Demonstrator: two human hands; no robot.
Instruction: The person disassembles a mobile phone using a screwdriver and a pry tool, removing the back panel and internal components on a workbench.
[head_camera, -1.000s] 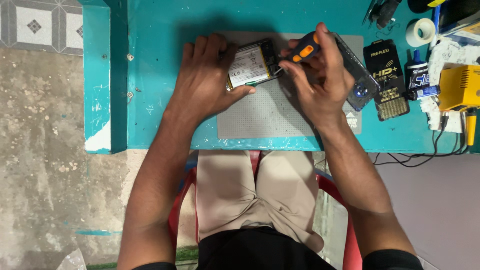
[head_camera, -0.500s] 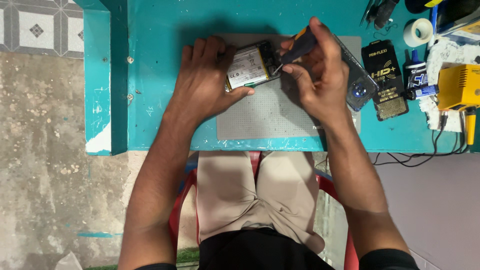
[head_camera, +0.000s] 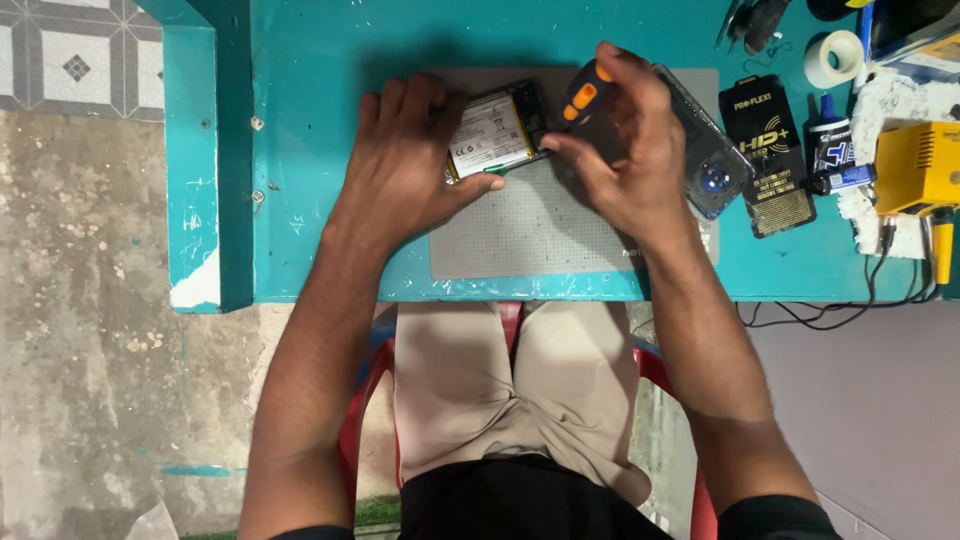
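Near the far edge of the teal counter (head_camera: 330, 200), the left hand (head_camera: 405, 165) presses flat on the thin, probably fragile opened phone (head_camera: 497, 130) with its white battery showing, best held by its edges, while the right hand (head_camera: 625, 150) fingers close around a small orange-and-black screwdriver (head_camera: 578, 95).

Bare grey mat (head_camera: 520, 235) below both hands; crowded just beyond right hand (head_camera: 625, 150): clear phone cover (head_camera: 712, 160), black packet (head_camera: 770, 160), small bottle (head_camera: 830, 150).
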